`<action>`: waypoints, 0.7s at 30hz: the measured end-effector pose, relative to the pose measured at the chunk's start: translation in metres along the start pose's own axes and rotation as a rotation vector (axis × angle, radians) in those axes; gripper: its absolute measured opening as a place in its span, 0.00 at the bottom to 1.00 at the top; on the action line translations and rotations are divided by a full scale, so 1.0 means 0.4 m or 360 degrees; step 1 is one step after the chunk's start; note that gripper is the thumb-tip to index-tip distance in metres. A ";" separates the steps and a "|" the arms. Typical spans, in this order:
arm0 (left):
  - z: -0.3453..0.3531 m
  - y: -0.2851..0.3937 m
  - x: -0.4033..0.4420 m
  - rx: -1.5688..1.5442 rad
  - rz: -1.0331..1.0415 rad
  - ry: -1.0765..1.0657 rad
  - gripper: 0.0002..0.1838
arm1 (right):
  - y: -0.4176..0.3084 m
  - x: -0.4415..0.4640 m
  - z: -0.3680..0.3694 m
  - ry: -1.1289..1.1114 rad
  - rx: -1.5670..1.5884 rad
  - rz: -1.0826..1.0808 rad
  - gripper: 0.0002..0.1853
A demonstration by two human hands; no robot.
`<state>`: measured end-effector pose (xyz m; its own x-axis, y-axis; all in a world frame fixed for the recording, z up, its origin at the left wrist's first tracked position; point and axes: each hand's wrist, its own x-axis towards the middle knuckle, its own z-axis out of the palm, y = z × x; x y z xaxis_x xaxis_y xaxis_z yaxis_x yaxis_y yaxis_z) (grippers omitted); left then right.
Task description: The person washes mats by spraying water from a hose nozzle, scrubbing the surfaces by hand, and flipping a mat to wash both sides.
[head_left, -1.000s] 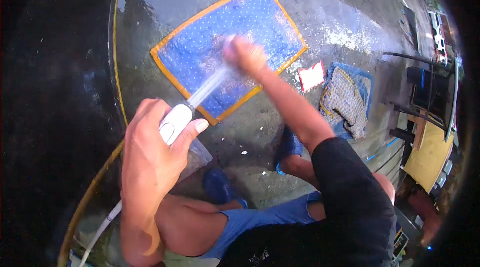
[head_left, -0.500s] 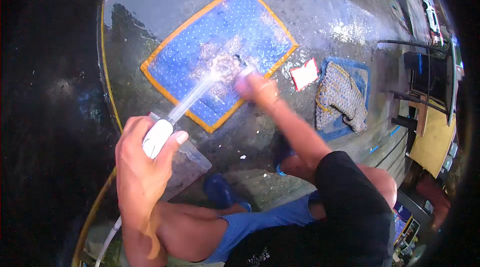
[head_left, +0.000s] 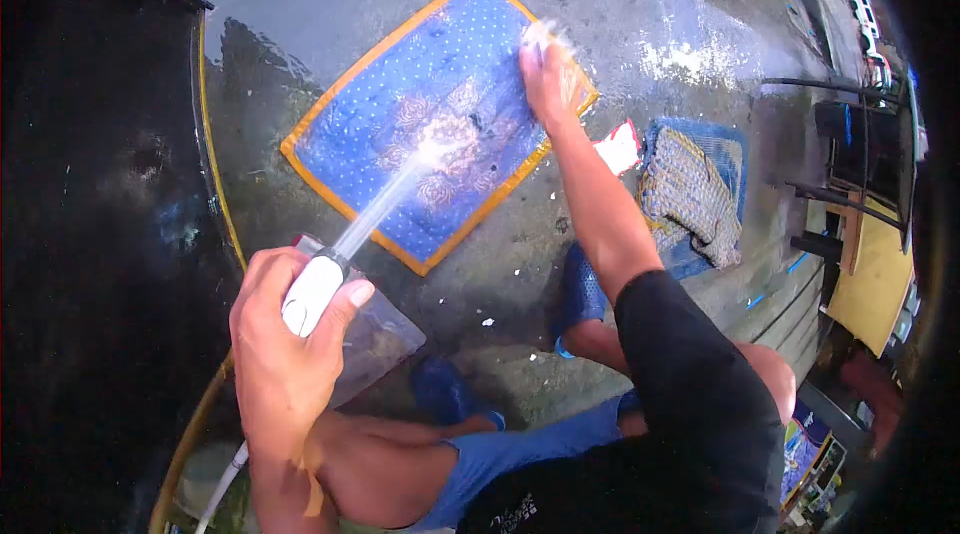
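My left hand (head_left: 295, 334) is wrapped round a white spray nozzle (head_left: 313, 294) on a white hose (head_left: 222, 489). Water jets from it onto the middle of a blue mat (head_left: 370, 114) with an orange border and white dots, lying flat on wet ground. Over the mat's far right corner, my right hand (head_left: 550, 79) is closed on something whitish, too blurred by motion to name.
Right of the mat lie a white and red packet (head_left: 620, 147) and a folded grey woven mat (head_left: 690, 194) on a blue mesh mat (head_left: 735, 149). A clear plastic bag (head_left: 375, 344) is near my left hand. Metal-framed furniture (head_left: 860, 174) stands far right.
My right hand has swept from the mat's middle to its far right side, now partly covering the packet with the forearm. The nozzle has shifted left, still spraying.
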<state>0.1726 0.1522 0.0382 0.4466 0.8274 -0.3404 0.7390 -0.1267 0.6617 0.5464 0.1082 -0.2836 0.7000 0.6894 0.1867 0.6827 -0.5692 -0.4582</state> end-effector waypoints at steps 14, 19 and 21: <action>-0.024 0.015 -0.019 0.0037 -0.0081 0.0051 0.18 | -0.196 0.011 0.144 -0.0378 0.0379 0.0140 0.20; 0.008 0.041 0.018 0.0072 -0.0029 0.0082 0.18 | -0.511 -0.305 0.239 -0.0763 0.0503 -0.1071 0.09; 0.017 0.048 0.020 0.0053 -0.0054 0.0048 0.17 | -0.504 -0.241 0.254 -0.0792 0.0568 -0.1253 0.10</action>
<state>0.1939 0.1525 0.0437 0.4061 0.8476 -0.3416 0.7700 -0.1160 0.6274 0.3200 0.2019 -0.2976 -0.1484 0.9681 0.2016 0.7543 0.2427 -0.6100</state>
